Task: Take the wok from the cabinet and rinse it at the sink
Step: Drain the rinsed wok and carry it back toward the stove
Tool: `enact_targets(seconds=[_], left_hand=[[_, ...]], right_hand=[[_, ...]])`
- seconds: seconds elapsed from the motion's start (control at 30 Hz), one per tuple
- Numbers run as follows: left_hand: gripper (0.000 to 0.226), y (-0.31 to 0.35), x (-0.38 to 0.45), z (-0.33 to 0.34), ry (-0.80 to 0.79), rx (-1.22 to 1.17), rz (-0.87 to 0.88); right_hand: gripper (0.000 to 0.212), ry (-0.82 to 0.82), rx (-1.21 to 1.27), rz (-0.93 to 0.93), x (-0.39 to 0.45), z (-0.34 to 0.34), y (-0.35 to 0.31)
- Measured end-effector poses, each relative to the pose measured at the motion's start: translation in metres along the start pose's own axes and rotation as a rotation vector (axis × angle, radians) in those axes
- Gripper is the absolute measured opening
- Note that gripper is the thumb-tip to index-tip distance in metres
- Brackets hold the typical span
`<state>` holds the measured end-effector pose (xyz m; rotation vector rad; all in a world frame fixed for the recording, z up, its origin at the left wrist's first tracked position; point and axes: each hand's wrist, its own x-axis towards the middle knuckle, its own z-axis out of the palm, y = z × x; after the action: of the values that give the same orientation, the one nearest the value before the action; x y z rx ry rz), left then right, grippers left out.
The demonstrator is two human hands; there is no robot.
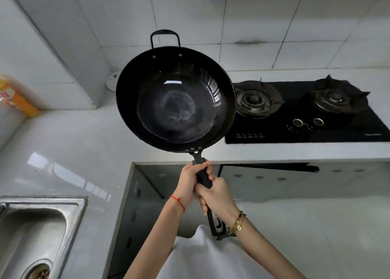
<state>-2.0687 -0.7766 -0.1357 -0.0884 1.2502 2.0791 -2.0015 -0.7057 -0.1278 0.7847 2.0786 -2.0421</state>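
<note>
Both hands grip the long handle of the black wok, fingers wrapped tight: the left hand higher, the right hand just below, touching it. The wok hangs in the air beyond the hands, above the bench. The stove lies to their right, the sink to their lower left.

Both hands grip the long black handle of the wok, the left hand nearer the bowl and the right hand just behind it. The wok hangs above the white desk, beside the black gas stove. The steel sink lies at lower left.
</note>
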Motion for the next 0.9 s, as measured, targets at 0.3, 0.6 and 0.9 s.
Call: enact_targets(seconds=[0.3,0.6,0.9], left_hand=[[0.013,-0.024,0.012,0.042,-0.215,0.086,-0.15],[0.01,-0.066,0.028,0.119,-0.407,0.245,-0.264],[0.019,-0.143,0.045,0.245,-0.528,0.271,-0.357]], right_hand=[[0.034,0.231,0.083,0.012,-0.025,-0.035,0.011],[0.032,0.46,0.212,0.033,-0.044,-0.103,0.03],[0.022,0.609,0.276,0.046,-0.077,-0.234,0.051]])
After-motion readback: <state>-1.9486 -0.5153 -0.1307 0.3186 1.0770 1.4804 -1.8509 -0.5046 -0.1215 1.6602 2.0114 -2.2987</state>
